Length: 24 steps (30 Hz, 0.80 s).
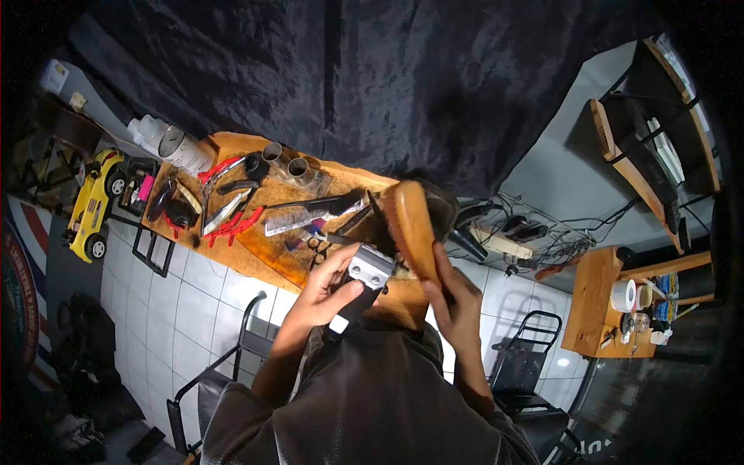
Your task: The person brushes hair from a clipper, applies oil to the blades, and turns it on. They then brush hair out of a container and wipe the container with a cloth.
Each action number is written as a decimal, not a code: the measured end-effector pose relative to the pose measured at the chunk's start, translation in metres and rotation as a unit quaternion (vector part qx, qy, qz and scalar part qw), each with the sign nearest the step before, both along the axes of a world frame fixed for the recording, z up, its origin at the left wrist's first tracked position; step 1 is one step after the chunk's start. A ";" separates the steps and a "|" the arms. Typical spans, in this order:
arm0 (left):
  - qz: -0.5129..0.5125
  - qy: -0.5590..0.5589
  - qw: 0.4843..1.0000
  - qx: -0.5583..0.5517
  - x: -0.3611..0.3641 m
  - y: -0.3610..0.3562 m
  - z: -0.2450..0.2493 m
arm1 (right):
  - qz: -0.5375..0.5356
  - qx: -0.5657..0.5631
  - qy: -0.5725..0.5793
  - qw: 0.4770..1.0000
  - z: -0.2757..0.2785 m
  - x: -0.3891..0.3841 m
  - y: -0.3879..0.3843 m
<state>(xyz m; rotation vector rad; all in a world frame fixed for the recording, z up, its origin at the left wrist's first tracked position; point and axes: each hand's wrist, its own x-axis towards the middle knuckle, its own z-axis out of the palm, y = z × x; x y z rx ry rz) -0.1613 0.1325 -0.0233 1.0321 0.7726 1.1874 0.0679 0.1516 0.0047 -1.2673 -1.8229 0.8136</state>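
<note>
Clipper [363, 285], black-bodied, metal-toothed, beside oval wooden brush [411, 229].

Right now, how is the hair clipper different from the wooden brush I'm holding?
The hair clipper has a dark body and silver blade head; the wooden brush is light-brown wood. The hair clipper is in the left hand, the wooden brush in the right hand. Both are held close together over the wooden table.
</note>
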 end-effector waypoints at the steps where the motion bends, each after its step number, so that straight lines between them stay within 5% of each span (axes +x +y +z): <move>1: -0.002 -0.038 0.999 -0.032 0.002 -0.003 0.006 | -0.012 -0.004 0.029 0.999 0.001 0.001 0.003; 6: -0.034 -0.151 0.986 -0.054 0.005 -0.006 -0.009 | 0.058 0.069 0.091 0.992 -0.006 0.005 -0.004; 9: -0.055 -0.030 0.996 -0.066 0.007 -0.006 0.003 | 0.144 0.094 0.121 0.978 -0.003 -0.008 -0.011; 10: -0.061 0.012 0.996 -0.069 0.007 -0.006 0.006 | 0.133 0.076 0.116 0.981 -0.004 -0.011 -0.011; 17: -0.092 -0.145 0.982 -0.079 0.006 -0.010 0.003 | -0.010 0.064 0.035 0.997 -0.014 -0.012 0.008; 21: 0.011 -0.123 0.990 -0.072 0.017 -0.009 -0.001 | 0.025 0.103 0.118 0.987 -0.012 -0.009 -0.003; 24: -0.025 -0.090 0.994 -0.053 0.016 -0.007 -0.001 | 0.109 0.095 0.108 0.984 0.005 -0.016 -0.008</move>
